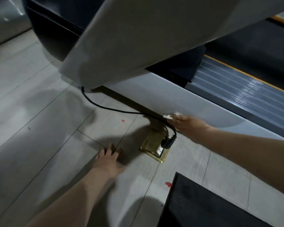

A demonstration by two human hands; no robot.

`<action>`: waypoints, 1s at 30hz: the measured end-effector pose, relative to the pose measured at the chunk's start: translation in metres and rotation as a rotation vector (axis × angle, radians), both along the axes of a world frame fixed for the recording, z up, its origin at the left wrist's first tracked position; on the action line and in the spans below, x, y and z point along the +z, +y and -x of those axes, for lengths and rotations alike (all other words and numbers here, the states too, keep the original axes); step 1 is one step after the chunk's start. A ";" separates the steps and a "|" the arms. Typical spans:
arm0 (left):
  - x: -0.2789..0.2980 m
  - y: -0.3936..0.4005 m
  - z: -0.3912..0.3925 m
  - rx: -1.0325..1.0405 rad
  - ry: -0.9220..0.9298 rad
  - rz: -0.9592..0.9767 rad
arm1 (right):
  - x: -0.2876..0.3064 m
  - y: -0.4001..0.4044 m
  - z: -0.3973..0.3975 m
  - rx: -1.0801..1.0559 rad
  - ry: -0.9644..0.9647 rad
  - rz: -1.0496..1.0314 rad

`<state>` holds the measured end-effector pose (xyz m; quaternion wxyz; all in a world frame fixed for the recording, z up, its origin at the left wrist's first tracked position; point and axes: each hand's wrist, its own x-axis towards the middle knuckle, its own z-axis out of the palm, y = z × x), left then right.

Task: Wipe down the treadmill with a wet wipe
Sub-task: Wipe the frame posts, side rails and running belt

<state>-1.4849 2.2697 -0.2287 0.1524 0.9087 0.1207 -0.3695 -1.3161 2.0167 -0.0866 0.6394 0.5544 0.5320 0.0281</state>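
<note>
We hold the wet wipe [171, 115] under the fingertips of the right hand [187, 124] and press it against the grey side rail [179, 97] of the treadmill, close to the rail's lower edge where it meets the floor. The fingers lie extended and close together over the wipe; motion blur prevents us from telling whether the thumb also pinches it. The left hand [107, 158] rests flat on the tiled floor [39, 99], fingers spread, and we judge it serves as a brace for the low, forward lean this reach requires. The power cord [115, 109] leaves the base of the grey upright [121, 43], runs along the rail's lower edge, passes just beside the wipe, and ends at the plug [168, 141] in the brass floor socket [154, 149]. We judge this cord and the live socket to be the main obstruction along the lower edge. Open rail surface extends toward the ribbed foot strip [239, 89] at the right. A black mat [208, 205] occupies the floor near the lower right corner.
</note>
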 end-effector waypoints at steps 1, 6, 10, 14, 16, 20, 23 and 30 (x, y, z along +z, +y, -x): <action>-0.003 0.000 0.002 0.000 -0.009 0.005 | 0.000 0.000 0.000 -0.011 0.006 0.042; -0.008 -0.006 0.008 0.041 -0.078 -0.010 | 0.030 0.054 -0.036 0.049 -0.053 -0.333; 0.006 0.000 0.002 0.057 -0.130 0.030 | 0.001 0.043 -0.018 0.001 -0.007 -0.186; 0.040 0.017 -0.014 0.243 -0.488 0.060 | -0.008 0.033 -0.013 0.016 0.005 -0.082; 0.066 0.028 -0.034 0.333 -0.675 0.066 | 0.010 0.059 -0.028 0.038 -0.035 -0.327; 0.137 0.047 -0.075 0.409 -1.130 0.150 | 0.035 0.088 -0.041 0.018 -0.059 -0.509; 0.200 0.061 -0.097 0.428 -1.371 0.229 | 0.005 0.056 -0.023 0.068 0.035 -0.146; 0.268 0.083 -0.166 0.276 -1.401 0.607 | 0.032 0.112 -0.037 -0.076 -0.030 -0.469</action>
